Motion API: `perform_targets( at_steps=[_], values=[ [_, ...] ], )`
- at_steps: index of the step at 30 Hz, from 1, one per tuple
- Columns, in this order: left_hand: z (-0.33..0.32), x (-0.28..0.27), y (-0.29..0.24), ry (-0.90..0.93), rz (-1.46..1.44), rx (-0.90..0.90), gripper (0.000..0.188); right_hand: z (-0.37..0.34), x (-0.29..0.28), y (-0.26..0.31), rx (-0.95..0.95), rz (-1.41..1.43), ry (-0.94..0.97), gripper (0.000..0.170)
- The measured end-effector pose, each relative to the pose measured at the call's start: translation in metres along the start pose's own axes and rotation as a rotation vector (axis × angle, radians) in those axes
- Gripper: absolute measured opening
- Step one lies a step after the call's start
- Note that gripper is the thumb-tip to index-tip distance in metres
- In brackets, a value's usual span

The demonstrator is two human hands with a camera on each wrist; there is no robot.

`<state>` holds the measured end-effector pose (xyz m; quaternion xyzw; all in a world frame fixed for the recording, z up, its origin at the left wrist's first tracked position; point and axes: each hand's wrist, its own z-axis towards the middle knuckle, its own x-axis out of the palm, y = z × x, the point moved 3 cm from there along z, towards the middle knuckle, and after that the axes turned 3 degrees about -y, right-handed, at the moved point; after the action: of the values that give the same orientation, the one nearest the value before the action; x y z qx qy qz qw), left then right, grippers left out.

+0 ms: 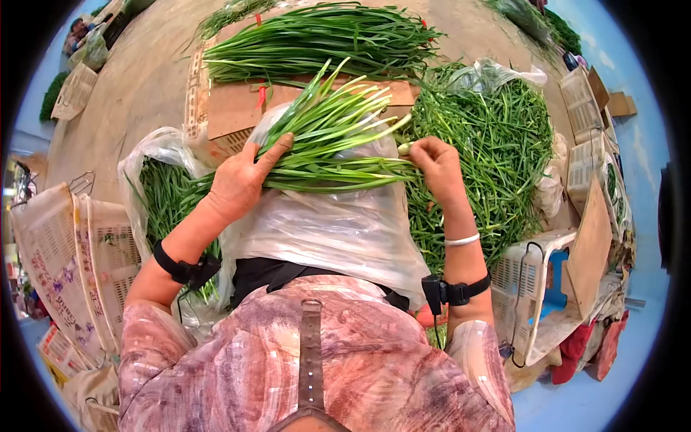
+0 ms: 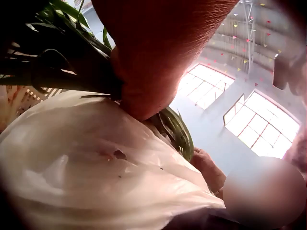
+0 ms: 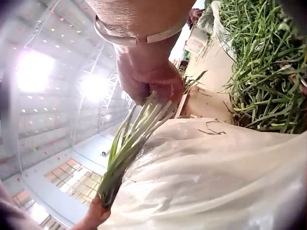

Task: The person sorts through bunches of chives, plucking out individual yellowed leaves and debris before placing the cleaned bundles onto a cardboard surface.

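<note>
A bunch of long green stalks with pale ends [image 1: 338, 137] lies across the person's lap on a clear plastic sheet [image 1: 338, 223]. The left hand [image 1: 241, 180] grips the bunch near its leafy part, thumb over the top. At the pale ends, the right hand [image 1: 437, 167] pinches the tip of a stalk between thumb and fingers. In the right wrist view the right hand [image 3: 148, 79] is at the ends of the pale stalks [image 3: 132, 143]; its fingertips are partly hidden. The left wrist view shows the left hand [image 2: 148, 62] above the plastic, its fingers mostly out of sight.
A large heap of loose green stalks [image 1: 489, 144] lies on the right. Ahead, a neat pile of leaves [image 1: 324, 43] rests on a cardboard-topped crate [image 1: 237, 115]. Left stands a plastic bag of greens [image 1: 162, 194] beside white crates [image 1: 65, 252]; another crate [image 1: 515, 281] is at the right.
</note>
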<state>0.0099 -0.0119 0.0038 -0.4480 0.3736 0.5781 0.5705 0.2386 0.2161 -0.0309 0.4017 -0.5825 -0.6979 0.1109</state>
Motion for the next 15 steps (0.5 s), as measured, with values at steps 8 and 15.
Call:
perform_targets(
  at_steps=[8, 15],
  values=[
    [0.002, 0.008, 0.001, -0.019, -0.020, 0.042, 0.076, -0.017, -0.050, -0.048, 0.142, 1.299, -0.315, 0.013],
    [0.004, 0.006, -0.001, -0.013, -0.002, 0.043, 0.075, -0.031, -0.013, 0.019, 0.126, 0.044, 0.083, 0.019]
  ],
)
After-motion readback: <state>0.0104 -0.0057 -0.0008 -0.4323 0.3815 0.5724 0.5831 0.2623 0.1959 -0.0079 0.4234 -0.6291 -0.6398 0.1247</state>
